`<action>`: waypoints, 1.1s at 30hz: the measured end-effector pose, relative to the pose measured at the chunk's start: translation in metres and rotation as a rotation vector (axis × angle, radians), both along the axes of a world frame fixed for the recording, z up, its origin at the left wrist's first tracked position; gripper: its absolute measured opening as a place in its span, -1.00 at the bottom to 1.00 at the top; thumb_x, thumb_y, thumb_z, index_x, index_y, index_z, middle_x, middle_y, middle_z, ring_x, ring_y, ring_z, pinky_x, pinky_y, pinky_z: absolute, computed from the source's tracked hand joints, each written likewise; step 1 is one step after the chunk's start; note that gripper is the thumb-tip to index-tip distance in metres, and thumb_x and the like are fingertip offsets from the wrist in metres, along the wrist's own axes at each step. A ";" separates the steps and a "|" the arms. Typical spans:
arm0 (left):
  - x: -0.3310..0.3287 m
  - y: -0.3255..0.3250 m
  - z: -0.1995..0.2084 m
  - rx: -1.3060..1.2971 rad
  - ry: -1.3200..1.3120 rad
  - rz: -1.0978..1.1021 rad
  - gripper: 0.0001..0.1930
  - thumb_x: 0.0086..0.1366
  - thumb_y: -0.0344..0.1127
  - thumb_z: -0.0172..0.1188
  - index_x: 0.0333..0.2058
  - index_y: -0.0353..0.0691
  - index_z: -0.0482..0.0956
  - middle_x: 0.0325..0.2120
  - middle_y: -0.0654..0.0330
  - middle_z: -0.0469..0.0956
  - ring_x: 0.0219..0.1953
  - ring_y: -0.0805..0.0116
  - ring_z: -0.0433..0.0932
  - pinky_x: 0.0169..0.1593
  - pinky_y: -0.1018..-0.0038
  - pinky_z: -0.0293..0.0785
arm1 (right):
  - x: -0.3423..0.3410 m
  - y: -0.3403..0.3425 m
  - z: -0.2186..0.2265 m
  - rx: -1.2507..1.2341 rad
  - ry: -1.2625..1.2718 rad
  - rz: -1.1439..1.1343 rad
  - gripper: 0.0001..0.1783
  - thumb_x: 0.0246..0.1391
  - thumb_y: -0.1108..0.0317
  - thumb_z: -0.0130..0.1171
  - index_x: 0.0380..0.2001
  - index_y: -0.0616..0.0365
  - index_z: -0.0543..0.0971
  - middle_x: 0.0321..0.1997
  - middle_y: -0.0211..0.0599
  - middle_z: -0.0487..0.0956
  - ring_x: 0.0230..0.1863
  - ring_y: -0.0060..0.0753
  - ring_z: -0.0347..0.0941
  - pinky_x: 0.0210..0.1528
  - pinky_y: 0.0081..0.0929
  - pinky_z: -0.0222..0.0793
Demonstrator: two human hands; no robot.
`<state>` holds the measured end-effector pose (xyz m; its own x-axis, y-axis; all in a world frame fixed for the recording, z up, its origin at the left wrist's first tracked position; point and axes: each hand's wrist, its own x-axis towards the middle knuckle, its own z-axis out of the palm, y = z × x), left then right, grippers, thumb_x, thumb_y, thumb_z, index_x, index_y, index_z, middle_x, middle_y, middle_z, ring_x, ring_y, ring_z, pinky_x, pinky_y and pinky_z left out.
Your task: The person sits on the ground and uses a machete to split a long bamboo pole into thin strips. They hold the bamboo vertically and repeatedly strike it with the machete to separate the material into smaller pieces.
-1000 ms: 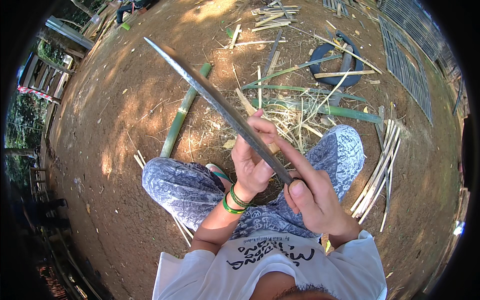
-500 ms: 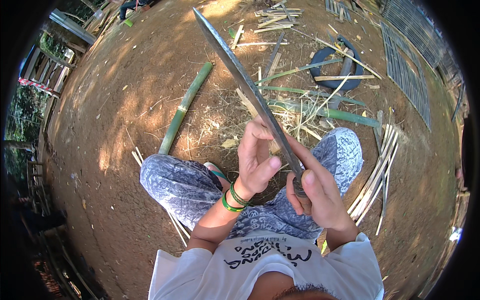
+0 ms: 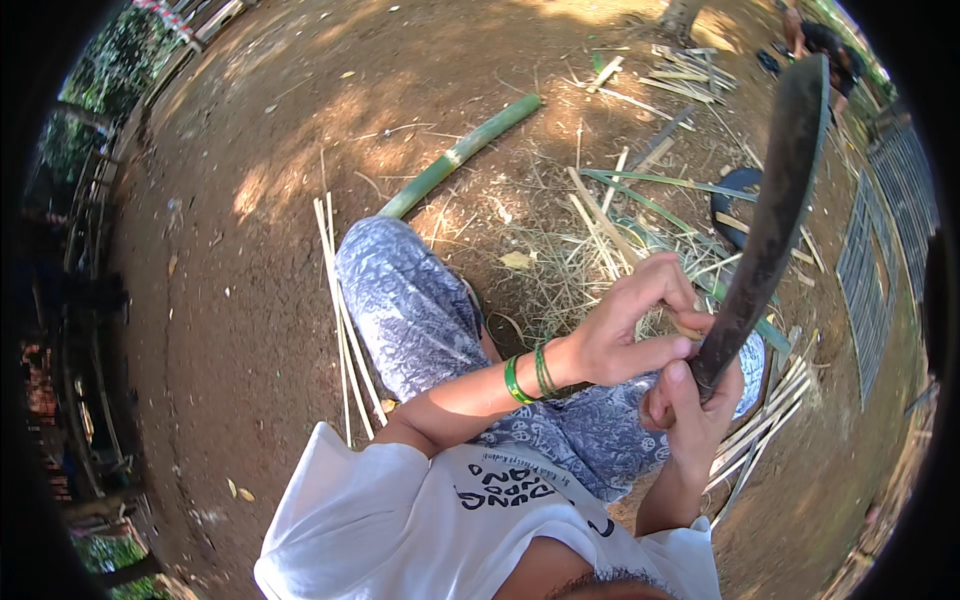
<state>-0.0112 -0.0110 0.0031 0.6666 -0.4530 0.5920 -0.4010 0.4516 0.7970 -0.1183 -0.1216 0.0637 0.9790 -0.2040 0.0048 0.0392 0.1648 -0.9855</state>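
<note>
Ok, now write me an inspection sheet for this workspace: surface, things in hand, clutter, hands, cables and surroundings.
Surface: brown soil, patched with sunlight.
Things in hand: one knife, dark, its tip toward the upper right of the view.
Clutter: green bamboo lying beyond the left knee; shavings in front of the person; strips along the right side, with more at the left and farther out.
Hands: right hand grips the knife at its lower end; left hand is close beside it, contact unclear.
Cables: nothing seen.
Surroundings: slatted panel on the right; another person at upper right.
</note>
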 end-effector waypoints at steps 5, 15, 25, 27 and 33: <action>-0.005 0.031 0.005 0.060 -0.033 0.018 -0.77 0.20 -0.21 0.24 -0.31 -0.22 0.45 -0.28 0.14 0.53 -0.16 0.15 0.54 0.39 -0.04 0.00 | 0.007 0.003 -0.014 0.129 -0.090 0.050 -0.75 0.23 0.44 0.19 -0.11 0.27 0.38 -0.64 -0.30 0.44 -0.75 -0.68 0.24 -0.76 -0.63 0.17; -0.031 0.297 -0.112 0.357 0.440 1.234 -0.86 0.46 -0.37 0.05 -0.21 -0.32 0.51 -0.25 0.19 0.59 -0.23 0.53 0.52 -0.06 0.50 0.48 | 0.019 -0.016 -0.026 0.046 -0.181 -0.011 -0.68 0.26 0.27 0.15 -0.10 0.23 0.32 -0.55 -0.07 0.50 -0.81 -0.60 0.22 -0.81 -0.68 0.10; -0.180 0.451 -0.382 1.465 1.084 1.537 -0.59 0.26 -0.22 0.24 0.06 -0.21 0.55 0.00 -0.10 0.56 0.06 -0.07 0.52 0.15 0.12 0.43 | 0.040 -0.016 -0.016 0.031 -0.278 0.053 -0.56 0.30 0.15 0.13 -0.04 0.28 0.28 -0.44 -0.08 0.47 -0.81 -0.60 0.20 -0.81 -0.68 0.11; -0.190 0.450 -0.386 1.465 1.187 1.526 -0.67 0.26 -0.22 0.23 -0.02 -0.17 0.59 -0.10 -0.07 0.61 -0.01 -0.08 0.56 0.07 0.10 0.47 | 0.045 -0.024 -0.018 0.024 -0.319 0.123 -0.56 0.33 0.22 0.10 0.06 0.31 0.26 -0.37 -0.04 0.50 -0.80 -0.61 0.21 -0.80 -0.69 0.11; -0.179 0.436 -0.358 1.464 0.966 1.554 -0.87 0.27 -0.35 0.16 -0.29 -0.27 0.60 -0.15 -0.12 0.56 -0.11 -0.14 0.57 -0.08 0.05 0.53 | 0.051 -0.032 0.001 -0.095 -0.308 -0.021 -0.65 0.32 0.38 0.08 0.08 0.30 0.32 -0.40 -0.09 0.52 -0.77 -0.63 0.24 -0.77 -0.70 0.11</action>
